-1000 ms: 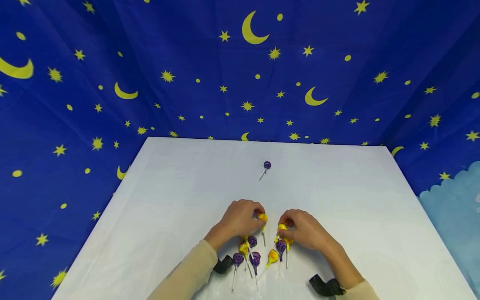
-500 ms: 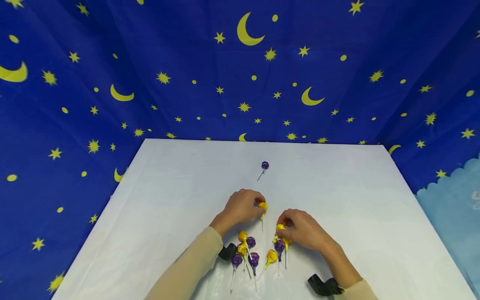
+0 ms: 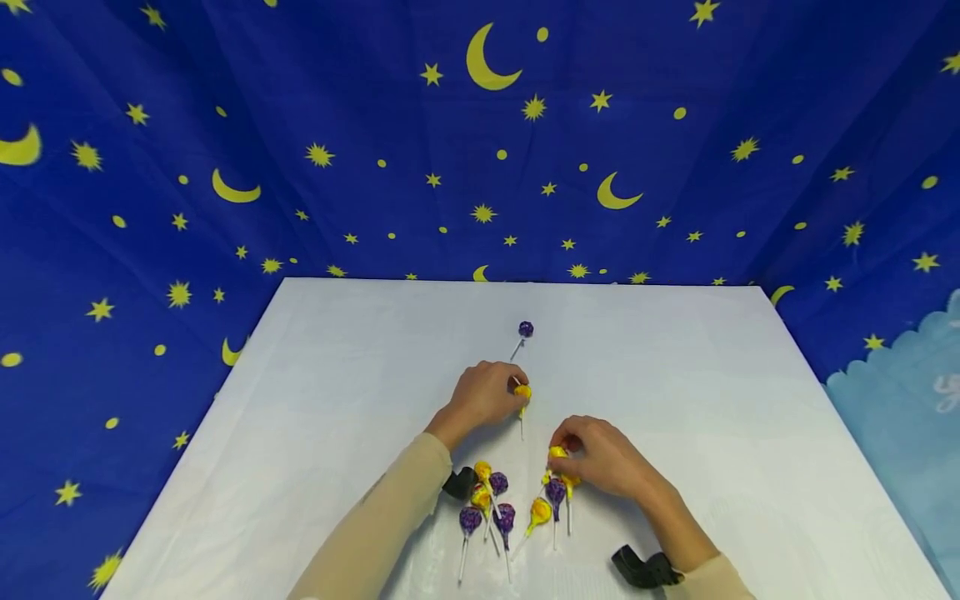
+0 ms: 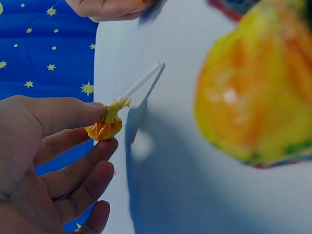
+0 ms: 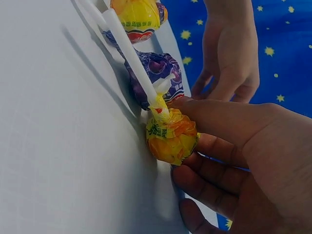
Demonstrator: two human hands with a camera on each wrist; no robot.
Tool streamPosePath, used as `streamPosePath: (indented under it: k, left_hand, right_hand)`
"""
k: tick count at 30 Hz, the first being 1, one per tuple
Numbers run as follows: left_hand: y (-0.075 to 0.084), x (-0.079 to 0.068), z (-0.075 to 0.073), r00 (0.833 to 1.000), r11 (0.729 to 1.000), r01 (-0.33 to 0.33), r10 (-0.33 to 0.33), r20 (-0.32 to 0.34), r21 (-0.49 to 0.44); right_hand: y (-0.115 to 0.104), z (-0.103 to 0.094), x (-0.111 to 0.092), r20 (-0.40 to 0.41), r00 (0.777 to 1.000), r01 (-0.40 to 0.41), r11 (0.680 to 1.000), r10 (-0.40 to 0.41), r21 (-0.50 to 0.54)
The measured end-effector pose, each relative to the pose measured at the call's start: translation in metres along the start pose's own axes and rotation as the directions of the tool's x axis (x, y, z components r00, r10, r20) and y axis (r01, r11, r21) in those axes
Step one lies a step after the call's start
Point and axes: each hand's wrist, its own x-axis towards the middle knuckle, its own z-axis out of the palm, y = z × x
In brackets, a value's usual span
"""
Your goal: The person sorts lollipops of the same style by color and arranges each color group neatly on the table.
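Lollipop [image 4: 105, 130] in left hand [image 3: 486, 392] (partly hidden)

left hand [image 4: 39, 190] | pinches yellow-orange lollipop [image 4: 104, 128] | blurred lollipop [image 4: 248, 92] near lens

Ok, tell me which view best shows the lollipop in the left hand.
The left wrist view: the lollipop is close up, its stick plainly seen. The head view shows it small, partly hidden by the left hand; the right wrist view doesn't show it.

From the left hand [image 3: 480, 394], a lone lollipop [image 3: 526, 329] is on the table [image 3: 675, 358] at one o'clock, its held lollipop [image 3: 524, 392] at three, the right hand [image 3: 609, 458] at four, one lollipop cluster [image 3: 481, 499] at six. A second cluster [image 3: 555, 490] lies at the right hand's eight o'clock. A curtain [image 3: 420, 117] hangs behind at twelve.
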Motion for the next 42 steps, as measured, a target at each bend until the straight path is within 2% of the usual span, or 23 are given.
streamPosePath:
  k: [7, 23, 42]
  left_hand:
    - [-0.001, 0.011, -0.001, 1.0, 1.0, 0.001, -0.001, -0.004, 0.007]
    - [0.0, 0.03, 0.001, 0.998, 0.998, 0.061, -0.061, -0.02, 0.016]
    - [-0.001, 0.035, 0.006, 0.994, 0.997, 0.058, -0.052, -0.095, 0.055]
  right_hand:
    - [-0.001, 0.0, 0.0, 0.0, 1.0, -0.009, 1.0, 0.009, -0.005]
    - [-0.002, -0.001, -0.001, -0.015, 1.0, -0.013, 1.0, 0.013, -0.007]
    - [-0.002, 0.0, -0.001, -0.021, 1.0, 0.001, 1.0, -0.002, -0.014]
